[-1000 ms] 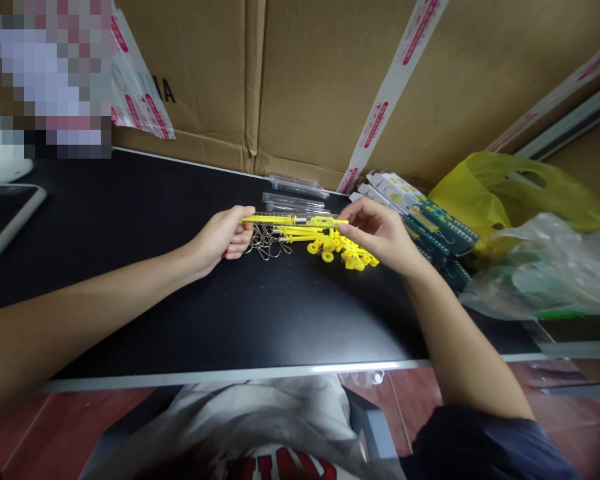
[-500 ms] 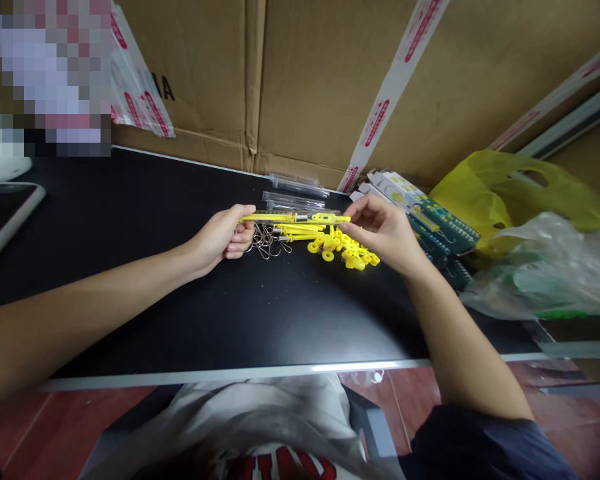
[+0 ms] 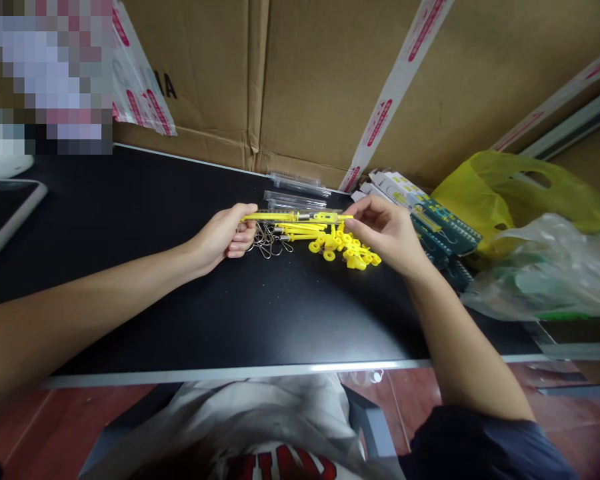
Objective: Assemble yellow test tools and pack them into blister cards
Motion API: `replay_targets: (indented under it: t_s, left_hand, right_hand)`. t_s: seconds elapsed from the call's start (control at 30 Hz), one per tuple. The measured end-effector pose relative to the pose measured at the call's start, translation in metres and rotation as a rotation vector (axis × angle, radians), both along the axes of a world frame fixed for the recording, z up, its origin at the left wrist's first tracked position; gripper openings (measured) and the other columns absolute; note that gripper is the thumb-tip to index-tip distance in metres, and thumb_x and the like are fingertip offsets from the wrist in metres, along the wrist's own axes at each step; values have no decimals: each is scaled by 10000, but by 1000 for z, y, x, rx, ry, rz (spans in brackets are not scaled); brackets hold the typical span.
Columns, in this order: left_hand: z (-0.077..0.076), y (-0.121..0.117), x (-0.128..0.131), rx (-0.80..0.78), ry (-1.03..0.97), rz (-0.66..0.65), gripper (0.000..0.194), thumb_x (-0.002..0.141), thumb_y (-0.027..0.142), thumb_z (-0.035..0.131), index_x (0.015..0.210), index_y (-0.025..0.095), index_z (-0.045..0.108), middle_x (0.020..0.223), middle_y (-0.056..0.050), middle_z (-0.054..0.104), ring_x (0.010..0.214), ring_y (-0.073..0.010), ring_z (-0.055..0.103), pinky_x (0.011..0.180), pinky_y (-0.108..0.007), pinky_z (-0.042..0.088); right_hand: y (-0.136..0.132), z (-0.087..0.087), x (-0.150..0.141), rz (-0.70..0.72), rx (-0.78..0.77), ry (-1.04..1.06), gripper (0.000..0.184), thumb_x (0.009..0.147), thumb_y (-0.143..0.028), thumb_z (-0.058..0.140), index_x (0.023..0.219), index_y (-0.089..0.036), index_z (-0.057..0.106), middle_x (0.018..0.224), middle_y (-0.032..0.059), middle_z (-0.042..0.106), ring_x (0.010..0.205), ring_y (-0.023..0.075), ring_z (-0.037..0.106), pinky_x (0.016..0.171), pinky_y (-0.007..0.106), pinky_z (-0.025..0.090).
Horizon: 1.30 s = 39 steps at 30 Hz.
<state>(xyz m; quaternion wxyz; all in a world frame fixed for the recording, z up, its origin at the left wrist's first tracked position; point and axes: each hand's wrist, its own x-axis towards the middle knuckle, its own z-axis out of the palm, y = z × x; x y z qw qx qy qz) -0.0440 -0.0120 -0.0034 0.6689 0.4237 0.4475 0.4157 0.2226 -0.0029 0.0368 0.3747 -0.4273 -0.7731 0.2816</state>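
Between my two hands lies a spring scale [image 3: 275, 217], level above the table, with a clear tube around yellow and silvery inner parts. My left hand [image 3: 233, 230] is closed around its left end, the thumb along the top. My right hand [image 3: 383, 227] pinches the yellow tip at the right end between thumb and fingers. Just beneath, wire hooks [image 3: 266, 243] lie beside the left fingers. Yellow rods [image 3: 303, 236] with metal ends rest in the middle, and a pile of small yellow rings and caps [image 3: 355, 255] sits below the right hand.
Clear plastic tubes [image 3: 297, 200] lie behind the hands. Printed boxes [image 3: 440, 223], a yellow bag [image 3: 475, 187] and a clear bag [image 3: 555, 273] stand at the right. A tablet-like device [image 3: 10, 213] lies at the left. Cardboard [image 3: 305, 87] walls off the back.
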Motion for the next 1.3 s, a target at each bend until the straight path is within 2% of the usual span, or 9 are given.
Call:
replay_targets:
  t_s: [0.27,0.4,0.53,0.6,0.7,1.17,1.3]
  left_hand:
    - [-1,2,-2,4,-12,0,366,919,287,398,564,201,365,427,80,250,332,-45,196,308,-153,198]
    - [-3,3,-3,13,-67,23,321,906,305,409,605,196,383,448,88,259,330,-41,195,307,-142,199]
    - [-2,3,-3,1,-85,43,318,910,305,395,611,199,376,440,90,257,323,-41,191,305,-141,196]
    - [-1,2,-3,-3,-86,46,325,916,299,385,607,197,379,439,89,256,321,-41,193,303,-144,193]
    - [-1,3,-3,2,-85,38,341,925,293,375,599,192,384,442,86,257,323,-41,197,303,-146,192]
    - [-3,3,-4,-2,-87,34,326,917,295,385,608,192,383,437,87,261,322,-39,202,304,-144,197]
    - [-3,5,-5,0,-82,38,325,908,298,391,601,190,389,437,87,265,321,-38,204,302,-145,197]
  right_hand:
    - [-1,-1,-1,-7,23,-55,264,805,-430,701,853,-187,610,768,17,616,660,121,562,602,247,454]
    - [-1,3,3,22,41,-101,204,809,-291,648,976,-198,579,835,22,631,733,142,588,659,255,471]
    - [4,-2,10,109,132,-522,238,789,-126,550,1010,-192,608,962,59,641,827,174,597,757,291,467]
    - [6,-7,10,127,173,-739,251,790,-107,534,1003,-190,641,996,80,631,903,207,596,800,312,456]
    - [9,-12,8,116,192,-889,243,817,-133,538,1019,-188,661,978,88,631,943,236,593,814,325,449]
    - [13,-18,6,87,217,-857,104,828,-140,554,873,-167,644,872,84,654,843,214,598,766,307,439]
    - [16,-17,11,87,200,-755,52,833,-150,565,847,-170,611,846,65,650,781,189,581,717,295,430]
